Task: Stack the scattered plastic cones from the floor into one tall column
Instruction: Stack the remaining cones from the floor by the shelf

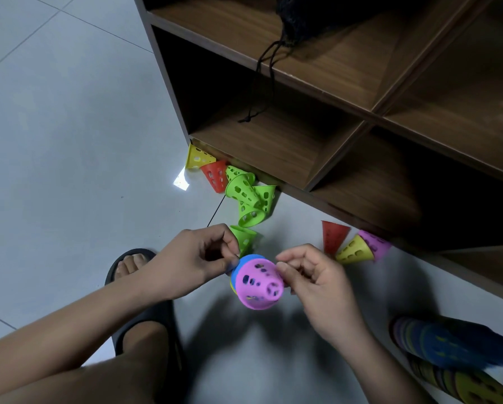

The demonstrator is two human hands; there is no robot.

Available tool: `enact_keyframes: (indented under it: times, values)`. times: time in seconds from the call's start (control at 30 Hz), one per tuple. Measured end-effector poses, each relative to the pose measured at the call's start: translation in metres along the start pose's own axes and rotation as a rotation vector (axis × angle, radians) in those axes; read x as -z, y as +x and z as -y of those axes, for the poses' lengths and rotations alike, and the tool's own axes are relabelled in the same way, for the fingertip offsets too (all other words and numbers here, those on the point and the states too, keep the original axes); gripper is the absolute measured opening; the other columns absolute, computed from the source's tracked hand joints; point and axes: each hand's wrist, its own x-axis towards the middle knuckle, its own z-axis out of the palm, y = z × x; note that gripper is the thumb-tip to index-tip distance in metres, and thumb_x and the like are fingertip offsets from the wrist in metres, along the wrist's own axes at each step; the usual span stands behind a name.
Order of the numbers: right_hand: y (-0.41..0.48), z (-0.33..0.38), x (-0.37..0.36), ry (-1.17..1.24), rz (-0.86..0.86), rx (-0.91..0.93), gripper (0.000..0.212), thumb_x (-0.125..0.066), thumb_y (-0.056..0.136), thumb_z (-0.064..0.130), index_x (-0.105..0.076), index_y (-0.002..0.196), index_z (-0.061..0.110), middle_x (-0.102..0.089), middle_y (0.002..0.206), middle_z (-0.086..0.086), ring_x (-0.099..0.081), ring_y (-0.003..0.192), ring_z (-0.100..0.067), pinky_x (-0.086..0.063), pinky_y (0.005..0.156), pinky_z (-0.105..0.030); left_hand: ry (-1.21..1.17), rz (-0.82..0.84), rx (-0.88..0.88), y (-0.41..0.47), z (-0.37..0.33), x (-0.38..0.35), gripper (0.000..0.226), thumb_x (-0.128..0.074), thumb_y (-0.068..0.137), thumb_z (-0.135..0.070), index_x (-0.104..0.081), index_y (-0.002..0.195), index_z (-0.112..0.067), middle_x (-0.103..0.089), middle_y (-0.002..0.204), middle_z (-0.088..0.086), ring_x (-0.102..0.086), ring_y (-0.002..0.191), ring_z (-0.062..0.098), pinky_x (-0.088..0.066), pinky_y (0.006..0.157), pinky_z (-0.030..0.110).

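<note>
I see the left hand [197, 258] pinching the rim of a blue cone [246, 259], the right hand [311, 275] pinching the pink cone [259, 284] nested over it (holes all round).

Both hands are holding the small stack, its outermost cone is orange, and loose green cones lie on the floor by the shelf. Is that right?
One detail is wrong: the outermost cone is pink, not orange, as the head view shows. The rest holds: the left hand and the right hand both hold the stack, and loose green cones lie on the floor by the shelf.
</note>
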Motion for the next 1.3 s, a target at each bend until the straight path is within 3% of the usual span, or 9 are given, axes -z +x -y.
enact_keyframes:
  times: [0.17, 0.3, 0.4, 0.53, 0.63, 0.8, 1.03, 1.17, 1.3]
  values:
    - [0.008, -0.027, 0.011, -0.247, 0.003, 0.005, 0.019, -0.075, 0.093, 0.012, -0.069, 0.098, 0.030, -0.072, 0.086, 0.006, -0.066, 0.081, -0.011, -0.057, 0.078, -0.030, 0.163, -0.039, -0.009, 0.006, 0.012, -0.001, 0.017, -0.081, 0.092, -0.015, -0.068, 0.096, -0.024, -0.076, 0.088, -0.007, -0.073, 0.079, 0.014, -0.058, 0.076, 0.028]
    - [0.023, -0.043, 0.030, -0.377, -0.067, -0.003, 0.014, -0.072, 0.095, 0.014, -0.069, 0.094, 0.027, -0.070, 0.088, 0.013, -0.064, 0.079, -0.008, -0.055, 0.077, -0.030, 0.336, -0.101, -0.054, 0.019, 0.024, -0.003, 0.012, -0.076, 0.096, -0.020, -0.069, 0.100, -0.028, -0.073, 0.092, -0.022, -0.066, 0.076, -0.001, -0.042, 0.067, 0.009]
    - [0.037, -0.049, 0.048, -0.569, -0.117, 0.021, 0.015, -0.070, 0.095, 0.014, -0.067, 0.098, 0.028, -0.068, 0.094, 0.018, -0.063, 0.084, -0.003, -0.051, 0.073, -0.026, 0.429, -0.139, -0.106, 0.034, 0.038, -0.002, 0.014, -0.073, 0.097, -0.022, -0.068, 0.107, -0.030, -0.068, 0.100, -0.023, -0.064, 0.084, -0.004, -0.040, 0.071, 0.007]
    - [0.058, -0.046, 0.066, -0.774, -0.154, 0.027, 0.017, -0.068, 0.096, 0.015, -0.068, 0.110, 0.025, -0.058, 0.111, 0.016, -0.059, 0.088, 0.003, -0.040, 0.073, -0.017, 0.512, -0.131, -0.150, 0.050, 0.057, -0.001, 0.024, -0.072, 0.097, -0.022, -0.066, 0.118, -0.029, -0.064, 0.114, -0.017, -0.062, 0.097, 0.002, -0.047, 0.079, 0.017]
    - [0.074, -0.053, 0.077, -0.855, -0.201, 0.058, 0.021, -0.069, 0.092, 0.012, -0.067, 0.110, 0.024, -0.056, 0.125, 0.010, -0.063, 0.102, -0.017, -0.046, 0.083, -0.025, 0.590, -0.102, -0.178, 0.057, 0.065, 0.000, 0.035, -0.073, 0.096, -0.023, -0.065, 0.130, -0.026, -0.065, 0.126, -0.011, -0.060, 0.108, 0.011, -0.051, 0.092, 0.028]
    - [0.092, -0.064, 0.087, -0.932, -0.141, 0.018, 0.039, -0.072, 0.088, 0.008, -0.064, 0.124, 0.020, -0.050, 0.141, 0.005, -0.064, 0.114, -0.026, -0.053, 0.100, -0.041, 0.681, -0.037, -0.118, 0.060, 0.077, 0.005, 0.045, -0.072, 0.098, -0.027, -0.062, 0.142, -0.025, -0.066, 0.138, -0.006, -0.059, 0.120, 0.024, -0.049, 0.102, 0.036]
    - [0.092, -0.067, 0.080, -0.994, -0.125, -0.052, 0.037, -0.066, 0.097, 0.009, -0.065, 0.132, 0.019, -0.070, 0.129, -0.002, -0.066, 0.117, -0.025, -0.056, 0.095, -0.037, 0.711, -0.104, -0.062, 0.054, 0.091, 0.002, 0.034, -0.074, 0.095, -0.029, -0.067, 0.129, -0.029, -0.067, 0.121, -0.007, -0.063, 0.106, 0.020, -0.054, 0.089, 0.036]
    - [0.085, -0.078, 0.074, -0.963, -0.141, -0.037, 0.014, -0.071, 0.093, 0.009, -0.068, 0.101, 0.021, -0.074, 0.103, 0.000, -0.070, 0.095, -0.021, -0.057, 0.075, -0.031, 0.690, -0.179, -0.044, 0.053, 0.093, 0.003, 0.014, -0.075, 0.095, -0.027, -0.071, 0.108, -0.026, -0.068, 0.098, -0.007, -0.066, 0.087, 0.016, -0.057, 0.076, 0.037]
    - [0.076, -0.083, 0.069, -0.903, -0.184, 0.005, 0.016, -0.076, 0.090, 0.012, -0.065, 0.083, 0.021, -0.065, 0.089, 0.001, -0.064, 0.081, -0.019, -0.039, 0.060, -0.017, 0.695, -0.221, -0.014, 0.051, 0.095, 0.004, 0.007, -0.075, 0.093, -0.028, -0.069, 0.093, -0.025, -0.062, 0.083, -0.008, -0.061, 0.074, 0.017, -0.055, 0.069, 0.039]
